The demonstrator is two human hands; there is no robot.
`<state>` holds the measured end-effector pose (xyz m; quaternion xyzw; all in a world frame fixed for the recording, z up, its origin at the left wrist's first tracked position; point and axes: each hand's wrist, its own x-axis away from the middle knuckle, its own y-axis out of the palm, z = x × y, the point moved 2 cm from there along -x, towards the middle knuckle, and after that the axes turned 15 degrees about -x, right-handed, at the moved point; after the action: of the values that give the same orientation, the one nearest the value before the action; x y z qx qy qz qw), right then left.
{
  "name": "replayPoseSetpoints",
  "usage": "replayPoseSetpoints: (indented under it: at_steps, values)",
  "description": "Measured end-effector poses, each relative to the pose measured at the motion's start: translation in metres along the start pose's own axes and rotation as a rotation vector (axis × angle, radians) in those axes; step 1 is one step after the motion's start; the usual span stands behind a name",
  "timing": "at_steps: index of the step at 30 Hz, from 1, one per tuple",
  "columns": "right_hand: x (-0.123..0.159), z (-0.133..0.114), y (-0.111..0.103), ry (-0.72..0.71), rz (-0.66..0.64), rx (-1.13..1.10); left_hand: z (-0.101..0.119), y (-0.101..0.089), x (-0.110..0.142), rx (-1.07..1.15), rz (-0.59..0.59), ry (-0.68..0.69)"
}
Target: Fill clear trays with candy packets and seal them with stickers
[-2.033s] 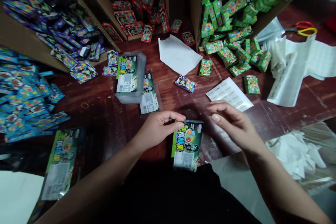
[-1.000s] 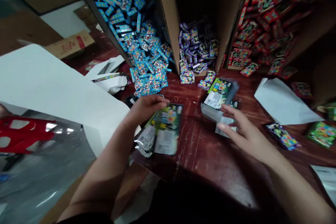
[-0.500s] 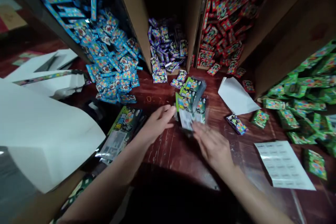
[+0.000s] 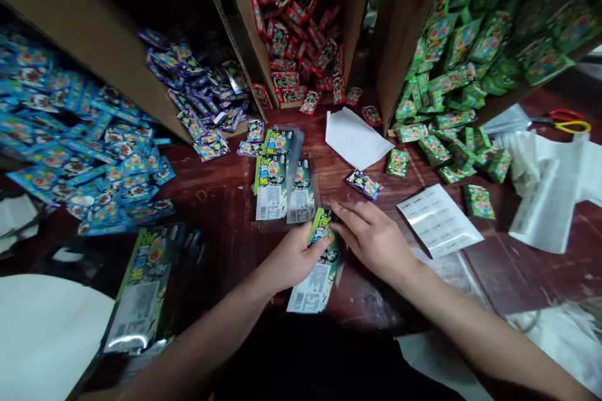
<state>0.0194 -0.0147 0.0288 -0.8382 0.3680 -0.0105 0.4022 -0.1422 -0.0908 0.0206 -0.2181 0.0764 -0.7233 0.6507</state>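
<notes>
Both my hands hold one green printed plastic bag (image 4: 316,276) low over the dark red table (image 4: 226,213). My left hand (image 4: 290,258) grips the bag's left edge, fingers curled. My right hand (image 4: 371,239) pinches its top right corner. Just beyond lies a stack of the same bags (image 4: 278,177). A filled, flat bag (image 4: 141,288) rests at my left. A single purple candy box (image 4: 364,183) lies right of the stack.
Tipped cardboard cartons spill small boxes: blue (image 4: 84,150) at left, purple (image 4: 202,100), red (image 4: 296,31) at the back, green (image 4: 451,81) at right. A label sheet (image 4: 438,220), white paper (image 4: 357,138), backing strips (image 4: 540,188) and scissors (image 4: 564,119) lie to the right.
My left hand set a filled bag down at the left. My right hand drew a fresh bag off the stack and both hands now hold it in front of me.
</notes>
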Motion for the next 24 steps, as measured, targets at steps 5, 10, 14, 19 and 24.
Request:
replayPoseSetpoints:
  at_steps: [5,10,14,19,24]
  values:
    - [0.016,-0.004,-0.003,0.013,0.015,-0.056,-0.001,0.009,0.005,0.091,-0.053,-0.058]
    - [0.018,-0.002,-0.017,0.116,-0.152,-0.319,0.002,0.019,0.024,0.137,-0.191,-0.069]
    - [0.021,-0.003,-0.018,0.128,-0.201,-0.341,0.005,0.022,0.034,0.167,-0.146,-0.098]
    - [0.010,-0.008,-0.018,0.135,-0.115,-0.220,0.010,0.019,0.028,0.121,-0.065,-0.081]
    - [0.001,-0.013,-0.030,0.159,-0.175,-0.193,0.009,0.013,0.018,0.041,-0.090,-0.024]
